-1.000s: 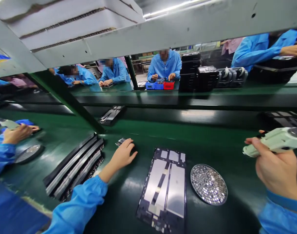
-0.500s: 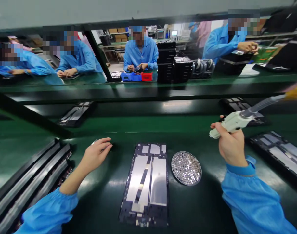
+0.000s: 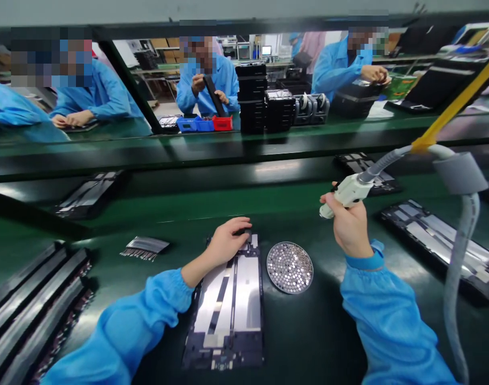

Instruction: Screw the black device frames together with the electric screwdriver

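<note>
My left hand [image 3: 229, 241] reaches over the top end of an opened tablet-like device [image 3: 247, 289], fingers bent and pinched together. Whatever lies between the fingertips is too small or hidden to make out. The device lies flat, showing silvery panels in a black frame and a dark ribbon strip slanting down its middle. Held above the table at the right, a pale green hand tool [image 3: 344, 197] with a thick grey hose is wrapped in my right hand [image 3: 352, 227]. Between the two hands sits a round dish [image 3: 290, 267] dotted with many small shiny pieces.
Dark strips [image 3: 39, 305] lie at the left, with a small silvery ribbed piece [image 3: 145, 246] beyond them. Another opened device [image 3: 437, 246] lies at the right. The grey hose [image 3: 457, 278] hangs from a yellow strap [image 3: 463, 101]. Co-workers sit behind a slanted post [image 3: 124, 88].
My left hand has moved right, from the bare table to the top end of the device. My right hand still holds the tool. The view has turned slightly right.
</note>
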Demonstrator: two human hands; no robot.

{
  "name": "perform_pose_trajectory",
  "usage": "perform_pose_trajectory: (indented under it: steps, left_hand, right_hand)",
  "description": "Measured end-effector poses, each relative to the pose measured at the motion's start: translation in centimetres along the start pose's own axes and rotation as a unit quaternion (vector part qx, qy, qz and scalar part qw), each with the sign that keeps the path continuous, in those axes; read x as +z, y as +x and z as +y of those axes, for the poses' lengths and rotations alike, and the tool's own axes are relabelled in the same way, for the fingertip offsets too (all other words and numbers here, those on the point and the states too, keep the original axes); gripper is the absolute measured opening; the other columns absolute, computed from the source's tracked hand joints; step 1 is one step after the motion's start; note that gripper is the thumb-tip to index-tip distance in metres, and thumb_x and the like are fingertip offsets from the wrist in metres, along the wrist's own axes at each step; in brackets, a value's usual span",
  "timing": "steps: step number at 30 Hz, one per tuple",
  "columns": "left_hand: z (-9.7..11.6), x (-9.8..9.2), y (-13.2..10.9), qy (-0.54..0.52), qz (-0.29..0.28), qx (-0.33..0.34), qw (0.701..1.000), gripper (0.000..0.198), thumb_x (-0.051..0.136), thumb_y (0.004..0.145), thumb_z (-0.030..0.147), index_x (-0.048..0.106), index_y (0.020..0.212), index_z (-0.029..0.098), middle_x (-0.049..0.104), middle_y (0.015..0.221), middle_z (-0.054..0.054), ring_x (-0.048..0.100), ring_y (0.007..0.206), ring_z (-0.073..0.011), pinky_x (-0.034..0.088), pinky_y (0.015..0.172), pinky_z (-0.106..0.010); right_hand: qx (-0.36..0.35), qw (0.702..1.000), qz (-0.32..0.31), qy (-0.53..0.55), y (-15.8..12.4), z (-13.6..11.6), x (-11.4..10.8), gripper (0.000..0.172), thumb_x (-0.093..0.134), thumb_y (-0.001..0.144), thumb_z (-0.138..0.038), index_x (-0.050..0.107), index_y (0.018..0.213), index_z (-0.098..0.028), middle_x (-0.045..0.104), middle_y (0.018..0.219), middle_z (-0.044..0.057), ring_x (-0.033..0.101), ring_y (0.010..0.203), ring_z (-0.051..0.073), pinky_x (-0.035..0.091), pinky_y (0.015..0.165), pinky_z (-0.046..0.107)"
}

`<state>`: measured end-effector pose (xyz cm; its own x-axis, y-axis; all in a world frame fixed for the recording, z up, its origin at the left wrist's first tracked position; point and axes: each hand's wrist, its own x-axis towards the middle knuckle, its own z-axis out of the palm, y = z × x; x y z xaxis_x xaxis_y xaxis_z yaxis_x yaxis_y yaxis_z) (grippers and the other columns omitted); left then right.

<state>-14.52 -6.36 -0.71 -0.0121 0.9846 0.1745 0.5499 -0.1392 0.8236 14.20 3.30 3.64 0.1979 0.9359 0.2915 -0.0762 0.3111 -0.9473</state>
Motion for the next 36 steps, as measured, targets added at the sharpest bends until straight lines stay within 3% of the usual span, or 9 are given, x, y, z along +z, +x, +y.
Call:
perform_pose_trajectory:
  steps: [7,11,14,17,22,25,28,33,36]
  left_hand:
    - [-0.5,1.2,0.2,0.083,-0.052,0.083,0.992,0.021,0.06,0.092,0.024,0.077,0.101,0.018,0.076,0.116,-0.008,0.073,0.108,-0.0232,0.06,0.099,-0.041]
    - [-0.6,1.0,0.3,0.132,-0.096,0.146,0.976,0.023,0.056,0.097,0.025,0.077,0.102,0.019,0.076,0.116,-0.008,0.068,0.119,-0.0237,0.057,0.106,-0.042]
    - [-0.3,0.6,0.1,0.167,-0.137,0.191,0.958,0.028,0.05,0.101,0.026,0.077,0.103,0.017,0.075,0.119,-0.01,0.061,0.13,-0.0275,0.051,0.112,-0.049]
    - [0.1,0.2,-0.6,0.198,-0.174,0.218,0.94,0.034,0.05,0.102,0.031,0.073,0.118,0.012,0.068,0.133,-0.016,0.05,0.14,-0.0339,0.041,0.117,-0.059]
    - [0.1,-0.2,-1.5,0.32,-0.221,0.254,0.886,0.047,0.037,0.106,0.033,0.057,0.141,0.009,0.052,0.15,-0.018,0.042,0.146,-0.0346,0.033,0.121,-0.06]
    - [-0.3,-0.5,-1.4,0.32,-0.22,0.242,0.889,0.049,0.041,0.105,0.039,0.056,0.144,0.014,0.05,0.153,-0.014,0.044,0.144,-0.0373,0.034,0.119,-0.061]
    - [-0.5,-0.7,-1.9,0.321,-0.199,0.219,0.9,0.055,0.053,0.099,0.05,0.054,0.146,0.022,0.046,0.156,-0.015,0.052,0.136,-0.041,0.044,0.111,-0.06]
    - [0.4,0.3,-6.0,0.385,-0.131,0.206,0.89,0.058,0.057,0.095,0.051,0.056,0.142,0.018,0.058,0.142,-0.025,0.066,0.116,-0.0445,0.054,0.093,-0.061]
    - [1.4,0.5,-8.0,0.364,-0.126,0.229,0.894,0.053,0.058,0.094,0.05,0.06,0.133,0.014,0.063,0.135,-0.027,0.07,0.106,-0.042,0.059,0.084,-0.055]
  right_hand:
    - [-0.004,1.0,-0.003,-0.011,0.0,-0.2,0.0,0.038,0.079,0.075,-0.041,0.066,0.105,-0.023,0.066,0.093,0.0,0.063,0.081,0.018,0.051,0.074,0.036]
    - [0.002,1.0,-0.008,-0.013,0.0,0.0,-0.1,0.04,0.08,0.075,-0.041,0.066,0.108,-0.023,0.066,0.094,0.0,0.063,0.081,0.017,0.051,0.074,0.035]
    - [0.006,1.0,-0.005,-0.014,-0.1,0.1,-0.2,0.04,0.079,0.076,-0.041,0.066,0.109,-0.023,0.066,0.092,0.0,0.063,0.081,0.017,0.05,0.074,0.035]
    - [0.01,1.0,-0.006,-0.015,-0.2,0.0,-0.3,0.04,0.079,0.076,-0.04,0.066,0.109,-0.022,0.067,0.093,0.001,0.063,0.082,0.018,0.05,0.074,0.035]
    - [-0.006,1.0,-0.011,-0.01,-0.1,-0.2,-0.3,0.028,0.078,0.075,-0.039,0.066,0.095,-0.022,0.065,0.089,0.001,0.063,0.079,0.017,0.05,0.071,0.034]
    - [-0.029,0.999,-0.012,-0.019,-0.2,-0.6,-0.2,0.022,0.076,0.076,-0.039,0.064,0.083,-0.022,0.066,0.091,0.002,0.063,0.079,0.017,0.05,0.072,0.035]
    - [-0.036,0.999,-0.026,-0.012,-0.7,-1.5,0.0,0.019,0.074,0.076,-0.035,0.064,0.085,-0.022,0.065,0.079,0.001,0.062,0.073,0.018,0.05,0.068,0.035]
    - [-0.04,0.999,-0.034,0.014,-2.7,-3.3,1.2,0.028,0.074,0.072,-0.024,0.064,0.098,-0.022,0.06,0.06,-0.005,0.058,0.06,0.016,0.049,0.064,0.035]
    - [-0.013,0.997,-0.07,0.013,-4.3,-3.9,2.5,0.028,0.075,0.072,-0.021,0.063,0.098,-0.023,0.06,0.058,-0.006,0.059,0.057,0.015,0.05,0.064,0.036]
